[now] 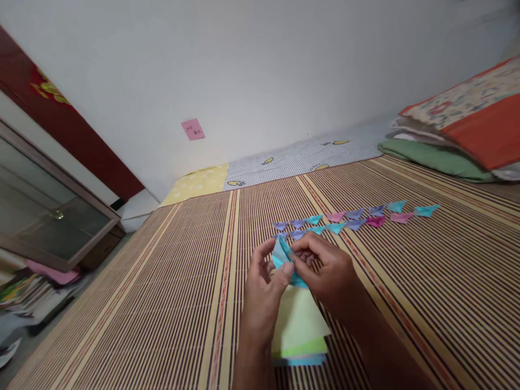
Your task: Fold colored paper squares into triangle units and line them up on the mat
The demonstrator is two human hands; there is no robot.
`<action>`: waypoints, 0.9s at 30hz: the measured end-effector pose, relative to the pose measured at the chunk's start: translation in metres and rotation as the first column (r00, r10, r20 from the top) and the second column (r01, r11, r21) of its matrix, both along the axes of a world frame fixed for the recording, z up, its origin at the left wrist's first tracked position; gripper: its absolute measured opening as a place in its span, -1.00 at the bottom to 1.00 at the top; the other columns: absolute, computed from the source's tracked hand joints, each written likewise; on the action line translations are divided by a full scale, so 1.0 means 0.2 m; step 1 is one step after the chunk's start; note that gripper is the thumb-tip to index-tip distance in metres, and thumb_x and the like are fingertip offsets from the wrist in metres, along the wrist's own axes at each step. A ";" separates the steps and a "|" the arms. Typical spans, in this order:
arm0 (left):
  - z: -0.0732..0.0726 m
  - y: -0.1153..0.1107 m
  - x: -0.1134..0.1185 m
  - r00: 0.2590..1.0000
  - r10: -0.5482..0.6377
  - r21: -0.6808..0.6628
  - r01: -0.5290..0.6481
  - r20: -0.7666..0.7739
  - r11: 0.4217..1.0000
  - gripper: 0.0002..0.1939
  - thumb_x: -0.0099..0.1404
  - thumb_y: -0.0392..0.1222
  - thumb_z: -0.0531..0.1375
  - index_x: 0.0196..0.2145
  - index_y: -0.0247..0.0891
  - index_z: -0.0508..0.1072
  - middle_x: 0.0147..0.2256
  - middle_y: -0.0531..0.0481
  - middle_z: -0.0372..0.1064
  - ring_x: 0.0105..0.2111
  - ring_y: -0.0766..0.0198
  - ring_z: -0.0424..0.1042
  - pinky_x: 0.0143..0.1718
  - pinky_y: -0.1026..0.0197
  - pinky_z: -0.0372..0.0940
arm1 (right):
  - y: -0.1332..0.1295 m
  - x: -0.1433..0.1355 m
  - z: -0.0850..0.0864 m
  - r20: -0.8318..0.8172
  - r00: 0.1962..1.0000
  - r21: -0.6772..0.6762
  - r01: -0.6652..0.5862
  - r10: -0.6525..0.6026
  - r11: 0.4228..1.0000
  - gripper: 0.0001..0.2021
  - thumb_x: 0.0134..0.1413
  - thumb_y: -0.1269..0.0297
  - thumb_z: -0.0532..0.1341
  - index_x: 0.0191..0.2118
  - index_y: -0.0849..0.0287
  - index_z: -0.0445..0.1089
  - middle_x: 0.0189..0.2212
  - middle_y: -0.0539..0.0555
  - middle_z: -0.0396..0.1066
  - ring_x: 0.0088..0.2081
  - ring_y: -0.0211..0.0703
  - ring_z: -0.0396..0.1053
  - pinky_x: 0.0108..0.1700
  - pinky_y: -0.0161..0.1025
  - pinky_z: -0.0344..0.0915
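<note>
Between both hands is a partly folded piece of blue paper (280,253), held above the striped mat (182,281). My left hand (266,281) grips its left and lower side, with the thumb across the front. The fingers of my right hand (325,265) pinch its right edge. Under the hands lies a stack of square paper sheets (300,319), pale yellow-green on top with green and blue edges below. Beyond the hands, small folded paper pieces (376,221) in blue, purple and pink form two rows.
Folded bedding (455,130) is piled at the right back. A pink note (193,129) is stuck on the white wall. Patterned cloth (284,160) runs along the mat's far edge. At the left stand a glass-paned door (52,200) and stacked papers (28,292).
</note>
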State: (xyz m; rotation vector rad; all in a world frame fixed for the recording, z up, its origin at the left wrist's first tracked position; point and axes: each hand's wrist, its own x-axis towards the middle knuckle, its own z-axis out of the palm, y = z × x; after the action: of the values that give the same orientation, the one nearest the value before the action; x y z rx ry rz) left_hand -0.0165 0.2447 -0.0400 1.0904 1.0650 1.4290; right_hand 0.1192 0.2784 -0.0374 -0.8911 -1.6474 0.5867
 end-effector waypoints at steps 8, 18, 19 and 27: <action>-0.04 0.00 0.00 0.991 0.123 -0.082 -0.119 0.048 0.990 -0.61 0.35 -0.25 0.24 0.12 -0.10 0.44 0.16 -0.11 0.41 0.17 0.06 0.36 0.17 0.07 0.22 | 0.00 -0.02 -0.01 0.095 0.995 0.108 -0.011 0.001 0.994 -0.86 0.21 0.51 0.17 -0.24 0.11 0.38 -0.38 0.02 0.38 -0.37 -0.17 0.36 -0.30 -0.22 0.32; 0.00 -0.01 0.03 0.970 0.204 -0.021 -0.208 -0.130 0.978 -0.60 0.30 -0.36 0.23 0.08 -0.18 0.45 0.07 -0.14 0.48 0.06 0.07 0.45 0.14 0.04 0.26 | 0.00 -0.05 -0.04 0.149 0.986 0.069 -0.083 0.072 0.994 -0.78 0.11 0.60 0.15 -0.22 0.14 0.39 -0.27 0.05 0.39 -0.22 -0.12 0.39 -0.19 -0.21 0.29; 0.00 0.00 0.03 0.970 0.206 -0.022 -0.211 -0.125 0.977 -0.61 0.29 -0.36 0.24 0.07 -0.18 0.46 0.06 -0.14 0.48 0.06 0.07 0.45 0.12 0.05 0.27 | 0.00 -0.05 -0.05 0.151 0.985 0.053 -0.087 0.078 0.995 -0.77 0.11 0.61 0.14 -0.23 0.14 0.39 -0.28 0.05 0.39 -0.22 -0.12 0.38 -0.19 -0.21 0.28; -0.01 0.00 0.00 0.949 0.233 0.027 -0.233 -0.210 0.972 -0.61 0.21 -0.44 0.21 -0.03 -0.19 0.56 -0.05 -0.09 0.55 -0.07 0.10 0.51 -0.04 0.15 0.34 | 0.00 -0.07 -0.05 0.130 0.990 0.023 -0.060 0.057 0.998 -0.80 0.12 0.57 0.13 -0.28 0.14 0.42 -0.33 0.04 0.38 -0.29 -0.14 0.36 -0.24 -0.23 0.23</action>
State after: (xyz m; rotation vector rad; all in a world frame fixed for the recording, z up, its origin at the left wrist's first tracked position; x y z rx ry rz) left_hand -0.0159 0.2441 -0.0423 1.1679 1.3832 1.5221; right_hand 0.1047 0.2784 -0.0482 -0.8789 -1.7989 0.5553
